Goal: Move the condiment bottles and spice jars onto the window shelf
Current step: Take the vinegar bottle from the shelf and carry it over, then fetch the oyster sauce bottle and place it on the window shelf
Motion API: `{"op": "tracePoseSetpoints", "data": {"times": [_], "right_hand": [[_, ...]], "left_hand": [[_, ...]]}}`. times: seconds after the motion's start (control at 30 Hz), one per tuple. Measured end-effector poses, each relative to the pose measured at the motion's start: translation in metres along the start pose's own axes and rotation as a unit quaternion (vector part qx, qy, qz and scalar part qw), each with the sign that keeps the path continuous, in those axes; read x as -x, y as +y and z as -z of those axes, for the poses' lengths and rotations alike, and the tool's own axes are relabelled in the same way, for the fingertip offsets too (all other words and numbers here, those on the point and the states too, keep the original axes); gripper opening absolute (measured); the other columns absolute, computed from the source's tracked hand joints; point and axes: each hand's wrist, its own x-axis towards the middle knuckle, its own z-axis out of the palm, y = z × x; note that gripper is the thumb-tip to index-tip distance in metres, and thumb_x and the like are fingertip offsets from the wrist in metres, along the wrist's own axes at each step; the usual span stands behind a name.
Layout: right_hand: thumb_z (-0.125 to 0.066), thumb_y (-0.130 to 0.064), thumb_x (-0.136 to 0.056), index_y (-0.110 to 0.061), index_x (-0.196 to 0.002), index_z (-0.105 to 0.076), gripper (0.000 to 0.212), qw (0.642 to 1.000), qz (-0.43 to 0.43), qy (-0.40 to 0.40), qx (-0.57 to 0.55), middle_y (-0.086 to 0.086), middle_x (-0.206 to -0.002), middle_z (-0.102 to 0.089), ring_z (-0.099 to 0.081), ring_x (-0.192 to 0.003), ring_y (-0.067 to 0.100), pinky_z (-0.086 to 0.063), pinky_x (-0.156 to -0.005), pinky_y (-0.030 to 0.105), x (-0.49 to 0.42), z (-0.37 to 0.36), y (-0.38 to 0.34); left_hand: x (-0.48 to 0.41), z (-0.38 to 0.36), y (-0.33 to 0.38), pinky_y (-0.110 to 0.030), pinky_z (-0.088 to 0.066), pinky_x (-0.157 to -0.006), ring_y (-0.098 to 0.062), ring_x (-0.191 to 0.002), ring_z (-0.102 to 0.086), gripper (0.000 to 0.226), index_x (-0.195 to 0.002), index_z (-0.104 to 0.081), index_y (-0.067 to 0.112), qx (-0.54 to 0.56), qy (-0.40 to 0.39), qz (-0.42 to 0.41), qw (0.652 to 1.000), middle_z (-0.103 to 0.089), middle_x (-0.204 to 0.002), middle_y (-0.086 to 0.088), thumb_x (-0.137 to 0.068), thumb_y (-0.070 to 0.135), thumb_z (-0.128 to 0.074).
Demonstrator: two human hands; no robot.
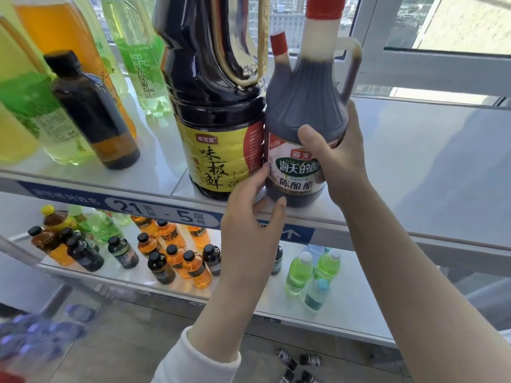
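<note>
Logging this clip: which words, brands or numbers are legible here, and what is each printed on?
"味极鲜": yellow label, soy sauce bottle
"海天", "海天的醋", "陈酿醋": vinegar bottle label
"21", "5": blue shelf sign
"NFC": green drink bottle
Fine print on both labels and the sign's small characters: too blurred to read.

The upper shelf (414,161), a pale metal board beside the window, carries a big soy sauce jug (218,106) with a yellow label near its front edge. A red-capped vinegar bottle (304,106) stands touching the jug's right side. Further left stand a dark bottle with a black cap (94,114), a green grape drink bottle (141,56) and an orange drink bottle (60,26). The lower shelf (345,308) holds small orange bottles (197,269) and small green bottles (298,272).
</note>
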Motion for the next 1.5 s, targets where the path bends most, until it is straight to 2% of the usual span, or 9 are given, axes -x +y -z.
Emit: {"op": "tracePoseSetpoints", "data": {"times": [0.2, 0.37, 0.5, 0.6, 0.73, 0.87, 1.0, 1.17, 1.5], "right_hand": [[-0.062, -0.051, -0.065, -0.027, -0.124, -0.034, 0.070, 0.997, -0.040, -0.062, 0.033, -0.015, -0.107, -0.054, -0.058, -0.094, -0.011, -0.050, -0.075, 0.013, 0.003, 0.011, -0.001], [-0.053, -0.063, -0.072, -0.016, -0.142, -0.028, 0.088, 0.993, -0.094, -0.013, 0.076, 0.000, -0.141, -0.042, -0.042, -0.128, 0.011, -0.038, -0.107, 0.038, 0.029, 0.022, 0.005], [-0.056, -0.052, -0.083, -0.010, -0.139, -0.031, 0.075, 0.973, 0.013, 0.054, 0.224, 0.001, -0.136, -0.044, -0.041, -0.128, 0.013, -0.032, -0.106, 0.022, 0.071, 0.026, 0.004], [-0.049, -0.041, -0.087, -0.001, -0.135, -0.038, 0.063, 0.938, 0.094, 0.093, 0.322, 0.012, -0.134, -0.047, -0.042, -0.126, 0.021, -0.029, -0.107, 0.023, 0.107, 0.030, 0.009], [-0.048, -0.033, -0.093, 0.003, -0.131, -0.042, 0.053, 0.902, 0.130, 0.125, 0.391, 0.019, -0.133, -0.047, -0.039, -0.128, 0.026, -0.029, -0.110, 0.031, 0.169, 0.037, 0.012], [-0.049, -0.029, -0.092, -0.001, -0.130, -0.040, 0.048, 0.867, 0.083, 0.140, 0.472, 0.019, -0.133, -0.049, -0.040, -0.127, 0.026, -0.033, -0.106, 0.036, 0.245, 0.035, 0.021], [-0.051, -0.027, -0.089, -0.004, -0.131, -0.040, 0.049, 0.823, 0.009, 0.157, 0.545, 0.017, -0.136, -0.048, -0.039, -0.129, 0.027, -0.034, -0.104, 0.039, 0.334, 0.013, 0.027], [-0.051, -0.030, -0.086, 0.000, -0.130, -0.044, 0.053, 0.790, -0.141, 0.192, 0.564, 0.023, -0.132, -0.047, -0.044, -0.122, 0.030, -0.042, -0.098, 0.048, 0.437, -0.017, 0.023], [-0.039, -0.038, -0.086, 0.001, -0.132, -0.044, 0.060, 0.637, -0.380, 0.269, 0.614, 0.023, -0.137, -0.046, -0.045, -0.125, 0.038, -0.039, -0.101, 0.050, 0.647, -0.037, -0.055]], "left_hand": [[0.001, -0.001, 0.000, -0.013, -0.045, -0.092, 0.005, -0.113, -0.049, 0.049, -0.127, -0.046, 0.035, 0.008, -0.009, 0.013, 1.000, -0.052, -0.129, 0.011, -0.086, 0.012, -0.061], [0.005, 0.001, 0.003, -0.010, -0.043, -0.092, 0.005, -0.110, -0.049, 0.049, -0.131, -0.043, 0.030, -0.011, -0.019, 0.009, 1.000, -0.049, -0.132, 0.009, -0.088, 0.013, -0.059], [0.024, -0.002, 0.001, -0.016, -0.037, -0.101, -0.001, -0.121, -0.042, 0.046, -0.134, -0.042, 0.022, -0.077, 0.008, -0.044, 0.996, -0.045, -0.128, 0.014, -0.091, 0.014, -0.054], [0.046, -0.001, -0.003, -0.008, -0.029, -0.102, -0.002, -0.124, -0.039, 0.042, -0.133, -0.044, 0.012, -0.127, 0.021, -0.104, 0.986, -0.047, -0.131, 0.005, -0.091, 0.011, -0.049], [0.072, 0.009, -0.012, -0.038, -0.035, -0.107, -0.024, -0.129, -0.043, 0.041, -0.130, -0.046, 0.002, -0.196, -0.027, -0.197, 0.960, -0.050, -0.134, -0.012, -0.090, 0.007, -0.049], [0.102, 0.027, -0.033, -0.043, -0.034, -0.107, -0.030, -0.131, -0.041, 0.043, -0.130, -0.047, 0.003, -0.208, -0.119, -0.246, 0.939, -0.050, -0.135, -0.014, -0.088, 0.012, -0.048], [0.145, 0.049, -0.070, -0.046, -0.029, -0.107, -0.036, -0.130, -0.039, 0.047, -0.129, -0.049, 0.004, -0.253, -0.240, -0.311, 0.884, -0.050, -0.134, -0.018, -0.083, 0.011, -0.056], [0.205, 0.064, -0.100, -0.055, -0.031, -0.104, -0.042, -0.129, -0.040, 0.061, -0.130, -0.048, 0.002, -0.314, -0.388, -0.378, 0.780, -0.048, -0.137, -0.020, -0.076, 0.016, -0.072], [0.373, 0.057, -0.058, -0.051, -0.024, -0.106, -0.037, -0.130, -0.041, 0.075, -0.133, -0.046, 0.005, -0.249, -0.537, -0.544, 0.595, -0.049, -0.138, -0.013, -0.070, 0.032, -0.075]]}}
